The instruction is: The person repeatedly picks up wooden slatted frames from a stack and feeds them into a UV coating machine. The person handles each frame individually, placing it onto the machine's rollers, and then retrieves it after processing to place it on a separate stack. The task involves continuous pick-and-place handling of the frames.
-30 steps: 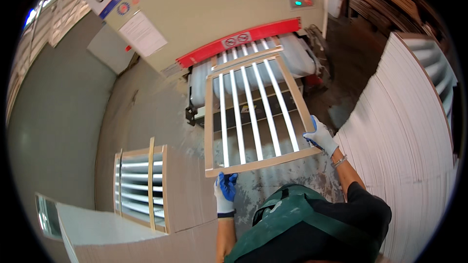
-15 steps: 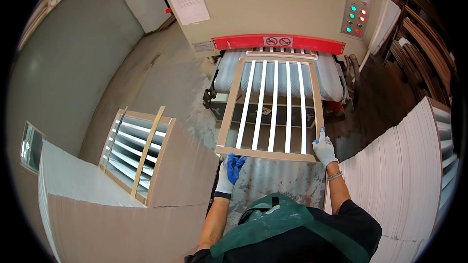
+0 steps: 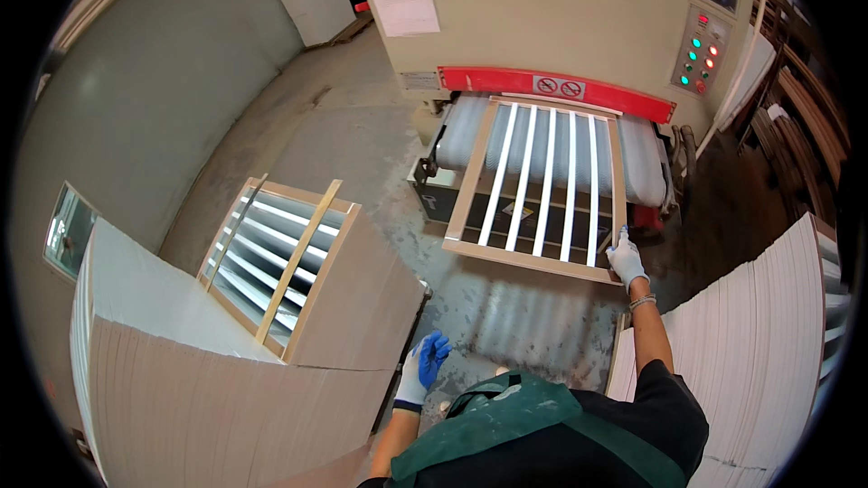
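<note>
My right hand (image 3: 627, 262), in a white glove with blue fingertips, grips the near right corner of a slatted frame (image 3: 533, 261). That frame has a tan border and several white slats running lengthwise. Its far end lies on the pale conveyor belt (image 3: 463, 134), close to the red bar (image 3: 493, 80) of the machine, while its near end sticks out over the floor. Below the frame's near left corner and apart from it is my left hand (image 3: 425, 367), gloved in white and blue. Its fingers are loosely bent, with nothing in them.
To the left stands a tall stack of slatted frames (image 3: 348, 294), with two wooden strips (image 3: 303, 258) across its top. Another stack (image 3: 732, 334) rises close on the right. The beige machine (image 3: 551, 9) carries a lit button panel (image 3: 701, 52). Brown boards (image 3: 796, 149) lean at the far right.
The slatted frame has moved farther over the belt, toward the machine, with my right hand still on it. My left hand has let go of its near edge and drawn back. The view has shifted.
</note>
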Tool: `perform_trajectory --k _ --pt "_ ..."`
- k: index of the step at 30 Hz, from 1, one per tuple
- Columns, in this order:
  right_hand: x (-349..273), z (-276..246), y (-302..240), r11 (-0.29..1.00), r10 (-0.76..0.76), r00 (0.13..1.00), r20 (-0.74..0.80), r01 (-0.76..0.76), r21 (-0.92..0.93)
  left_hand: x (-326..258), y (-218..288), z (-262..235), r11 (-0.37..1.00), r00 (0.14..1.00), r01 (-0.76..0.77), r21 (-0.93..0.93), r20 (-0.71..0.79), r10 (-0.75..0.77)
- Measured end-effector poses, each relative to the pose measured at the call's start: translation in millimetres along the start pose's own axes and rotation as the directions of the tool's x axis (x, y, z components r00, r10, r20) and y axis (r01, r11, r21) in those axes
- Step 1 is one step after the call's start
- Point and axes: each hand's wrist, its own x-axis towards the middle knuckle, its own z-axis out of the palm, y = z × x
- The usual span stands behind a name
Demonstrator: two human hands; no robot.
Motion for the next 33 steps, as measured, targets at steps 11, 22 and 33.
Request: perform_trajectory --k 11,22,33 --pt "70 9 2 0.993 0.115 0.991 0.07 -0.112 -0.048 -64 29 -45 0.993 0.994 -0.11 0.041 -0.018 0.111" --pt "-24 -106 -559 0.382 -0.864 0.424 0.271 0.205 0.901 -144 102 -60 0.924 0.93 -0.363 0.117 -0.019 0.367" --pt "-297 -181 -913 0.108 -0.964 -0.182 0.194 0.398 0.911 -229 133 -58 0.798 0.784 -0.589 0.131 -0.147 0.603"
